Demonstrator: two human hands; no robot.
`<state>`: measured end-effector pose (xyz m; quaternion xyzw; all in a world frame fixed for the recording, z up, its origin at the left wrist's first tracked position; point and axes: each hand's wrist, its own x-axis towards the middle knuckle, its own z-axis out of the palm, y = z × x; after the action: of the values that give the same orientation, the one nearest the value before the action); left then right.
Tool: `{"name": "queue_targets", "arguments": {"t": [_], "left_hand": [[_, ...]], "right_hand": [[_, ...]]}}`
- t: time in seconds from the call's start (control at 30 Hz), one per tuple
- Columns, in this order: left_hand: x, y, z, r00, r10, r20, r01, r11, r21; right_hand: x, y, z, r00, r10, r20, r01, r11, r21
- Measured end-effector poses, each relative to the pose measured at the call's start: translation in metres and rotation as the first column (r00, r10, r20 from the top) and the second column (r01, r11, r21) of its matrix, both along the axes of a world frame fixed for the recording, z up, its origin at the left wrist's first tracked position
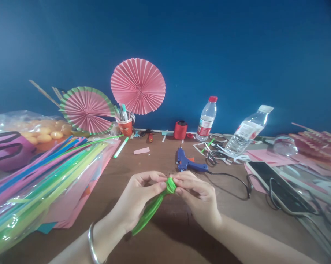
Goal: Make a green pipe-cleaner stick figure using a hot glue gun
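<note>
Between my hands, above the near middle of the table, is a bunch of bright green pipe cleaners (151, 212), bent or coiled into a small knot at its upper end. My left hand (140, 194) pinches that knot from the left with thumb and forefinger, and a silver bangle circles the wrist. From the right, the fingertips of my right hand (200, 196) press on the same knot. The loose length slants down to the left beneath my left palm. Just beyond my right hand lies a blue glue gun (191, 163), its cord running right.
Bagged coloured pipe cleaners (55, 176) spread along the left. Pink paper fans (138, 86) stand behind a pen cup (125, 127). Two water bottles (206, 123), a red roll (180, 130), a phone (281, 187) and tangled cords occupy the back and right. A marker (121, 147) lies left of centre.
</note>
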<state>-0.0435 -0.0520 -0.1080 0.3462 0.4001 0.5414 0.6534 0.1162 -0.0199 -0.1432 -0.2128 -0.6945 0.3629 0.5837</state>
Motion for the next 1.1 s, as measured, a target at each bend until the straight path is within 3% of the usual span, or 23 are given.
{"name": "queue_targets", "arguments": {"t": [0.3,0.63,0.83,1.1], "left_hand": [[0.0008,0.0018,0.0013,0.994,0.038,-0.102,-0.040,0.999,-0.011],[-0.0040,-0.0018,-0.0010,0.897,0.087,-0.434,-0.052,0.995,0.090],[-0.0046,-0.0010,0.0046,0.889,0.056,-0.454,-0.010,0.995,0.104],[-0.0028,-0.0001,0.0047,0.871,0.131,-0.473,-0.070,0.987,0.146]], "right_hand": [[0.0017,-0.0038,-0.0014,0.991,-0.060,0.119,0.057,0.998,0.032],[0.0000,-0.0047,0.0034,0.979,-0.149,0.139,0.144,0.989,0.046],[0.0015,-0.0014,0.0014,0.978,-0.162,0.134,0.164,0.986,-0.009],[0.0018,0.0005,0.0038,0.986,-0.127,0.112,0.133,0.990,-0.048]]}}
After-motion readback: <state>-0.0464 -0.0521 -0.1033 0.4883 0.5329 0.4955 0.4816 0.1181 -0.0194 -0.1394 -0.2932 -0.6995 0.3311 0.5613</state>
